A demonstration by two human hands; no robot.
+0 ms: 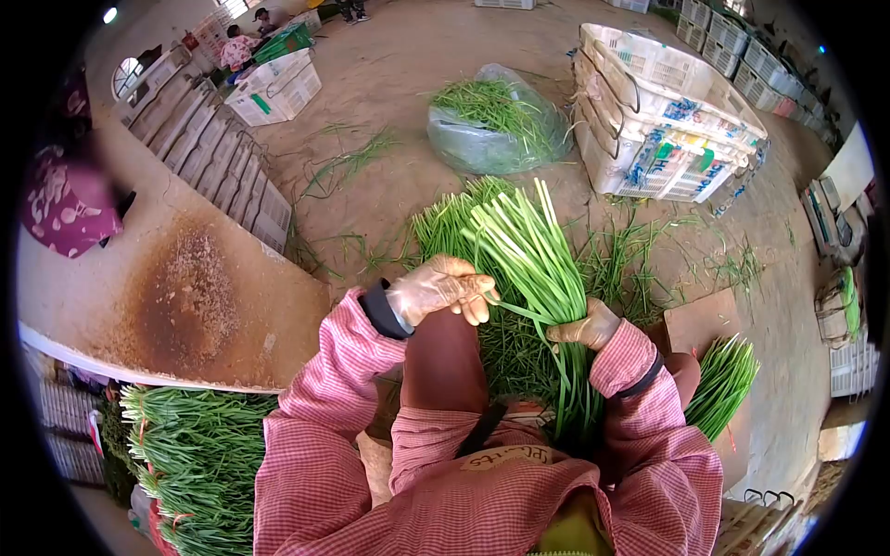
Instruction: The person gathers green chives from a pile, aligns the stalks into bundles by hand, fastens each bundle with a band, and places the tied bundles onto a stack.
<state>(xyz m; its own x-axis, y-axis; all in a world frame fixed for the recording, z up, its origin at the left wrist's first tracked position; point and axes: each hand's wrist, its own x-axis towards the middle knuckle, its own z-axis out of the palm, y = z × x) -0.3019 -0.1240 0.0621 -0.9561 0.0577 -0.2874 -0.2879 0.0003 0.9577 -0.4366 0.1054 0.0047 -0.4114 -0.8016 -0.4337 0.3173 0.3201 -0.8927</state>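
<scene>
Our floor is brown and dusty. On it we have a clear plastic bag of green stalks (its mouth gaping), a stack of white crates, scattered green blades, and, to our right, a cardboard sheet with a green bundle resting on it.

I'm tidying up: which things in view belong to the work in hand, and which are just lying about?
Likely part of the work:
bunch of green stalks, gripped by the right hand
leaf strand, pinched by the left hand
green heap beyond the bunch

Apparently just lying about:
loose scraps
plastic bag
stacked white crates
</scene>
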